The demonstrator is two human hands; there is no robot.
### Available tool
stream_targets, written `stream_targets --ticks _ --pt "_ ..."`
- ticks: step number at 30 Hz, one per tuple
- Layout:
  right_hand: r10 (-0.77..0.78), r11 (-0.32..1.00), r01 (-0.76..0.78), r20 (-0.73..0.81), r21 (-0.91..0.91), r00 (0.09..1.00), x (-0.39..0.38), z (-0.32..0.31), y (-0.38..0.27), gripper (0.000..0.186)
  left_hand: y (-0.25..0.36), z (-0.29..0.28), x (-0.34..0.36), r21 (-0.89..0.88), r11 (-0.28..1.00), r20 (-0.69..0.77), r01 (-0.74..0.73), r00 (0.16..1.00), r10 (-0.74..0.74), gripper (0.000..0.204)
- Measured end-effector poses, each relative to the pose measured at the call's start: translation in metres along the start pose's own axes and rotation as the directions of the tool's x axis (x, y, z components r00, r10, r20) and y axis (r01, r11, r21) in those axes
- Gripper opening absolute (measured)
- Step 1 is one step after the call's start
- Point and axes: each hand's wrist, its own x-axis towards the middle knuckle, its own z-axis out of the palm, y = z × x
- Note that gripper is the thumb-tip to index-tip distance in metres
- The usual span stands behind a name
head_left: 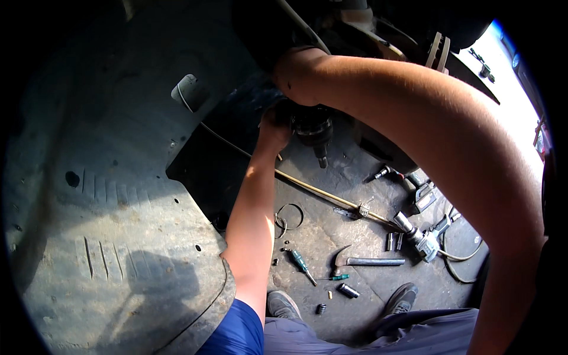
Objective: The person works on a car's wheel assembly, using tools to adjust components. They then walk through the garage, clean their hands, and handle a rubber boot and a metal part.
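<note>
In deep shadow at upper middle, my left hand (pixel 275 129) is closed against the upper side of a dark drive shaft joint (pixel 313 129). The joint's narrow stub end (pixel 322 158) points down toward the floor. Its fingers are partly lost in the shade, but they appear wrapped round the shaft. My right arm reaches across from the right, and my right hand (pixel 297 76) is just above the joint. Its fingers vanish into the dark, so their grip is hidden.
A large grey metal panel (pixel 124 236) fills the left. On the floor lie a hammer (pixel 373 261), a green-handled screwdriver (pixel 300 263), sockets (pixel 349 290), a cordless impact wrench (pixel 423 198) and an impact wrench with a hose (pixel 425 244). A long thin rod (pixel 319 192) crosses behind them.
</note>
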Motion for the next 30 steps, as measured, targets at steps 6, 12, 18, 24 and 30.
stream_targets --ticks 6,12,18,24,30 --pt "-0.040 0.998 0.041 -0.027 0.040 0.999 -0.019 -0.006 -0.003 0.021 0.006 -0.014 0.004 0.026 0.988 0.088 0.155 0.984 -0.157 0.026" --pt "-0.150 0.947 0.218 -0.273 0.236 0.950 -0.067 -0.048 -0.039 0.025 -0.043 -0.036 -0.008 0.252 0.930 -0.016 -0.267 0.960 0.280 0.023" --pt "0.181 0.625 -0.345 0.300 0.700 0.937 -0.131 0.064 -0.101 0.055 0.001 -0.039 -0.011 0.379 0.923 -0.073 0.061 0.997 -0.035 0.028" --pt "0.495 -0.538 0.388 -0.092 0.749 0.864 -0.078 0.177 -0.110 0.054 0.024 -0.018 -0.007 0.394 0.917 -0.107 -0.060 0.988 0.111 0.033" --pt "0.682 -0.142 0.483 -0.268 0.864 0.681 -0.059 0.142 -0.136 0.022 0.000 -0.035 -0.009 0.454 0.891 -0.200 -0.008 0.973 0.110 0.034"
